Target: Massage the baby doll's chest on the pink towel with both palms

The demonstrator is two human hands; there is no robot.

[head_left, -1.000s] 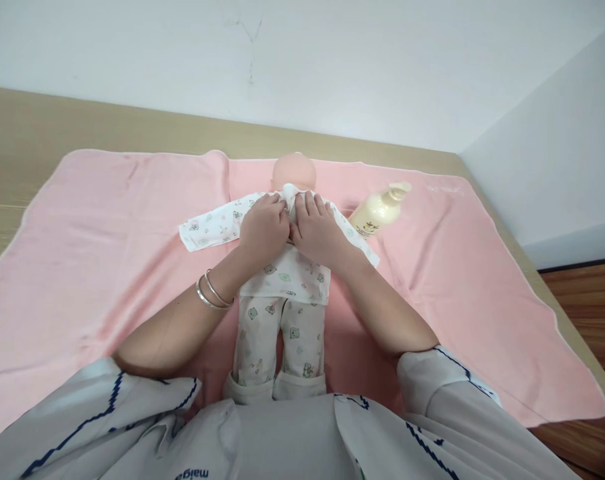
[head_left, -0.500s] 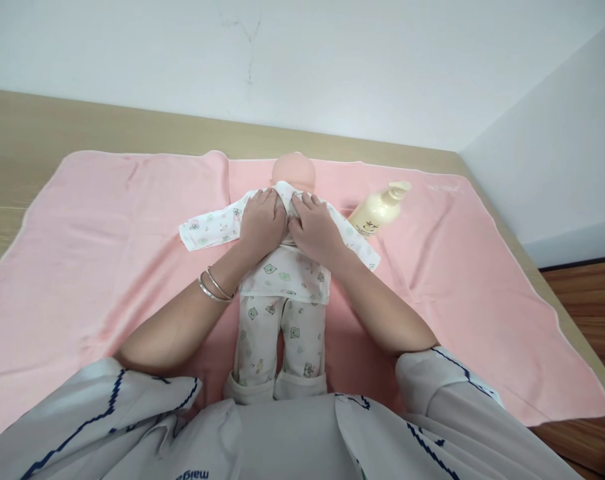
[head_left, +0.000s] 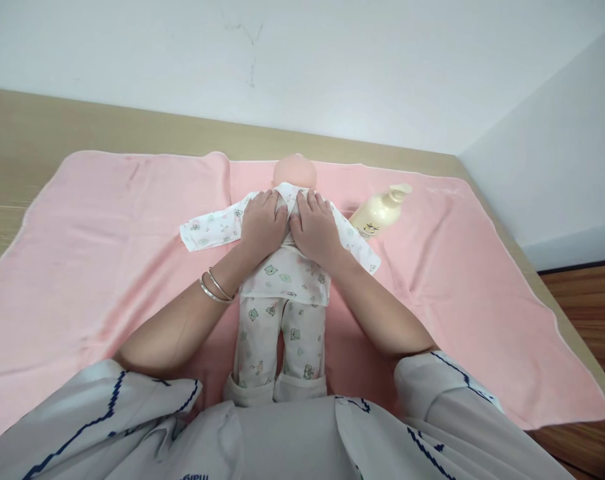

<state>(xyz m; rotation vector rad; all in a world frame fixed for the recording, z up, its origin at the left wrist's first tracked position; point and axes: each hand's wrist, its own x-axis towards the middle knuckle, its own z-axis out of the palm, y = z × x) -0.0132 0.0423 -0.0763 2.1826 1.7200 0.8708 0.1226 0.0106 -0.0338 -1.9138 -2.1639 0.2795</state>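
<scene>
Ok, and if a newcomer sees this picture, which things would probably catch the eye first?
Probably the doll in patterned white clothes, lying in the centre on a wide pink cloth, with the left hand and right hand side by side on its upper body. Next may come the pale yellow pump bottle to its right, and the silver bangles on the left wrist.

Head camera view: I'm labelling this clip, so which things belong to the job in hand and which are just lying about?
Belonging, it seems:
white, long-sleeved cloth top with small prints
smooth, pale-pink doll wearing it and white printed trousers
left hand and right hand, both on the top
pink, white-edged cloth blanket underneath

Apparently just lying about:
pale-yellow, rounded pump bottle, which neither hand touches
</scene>
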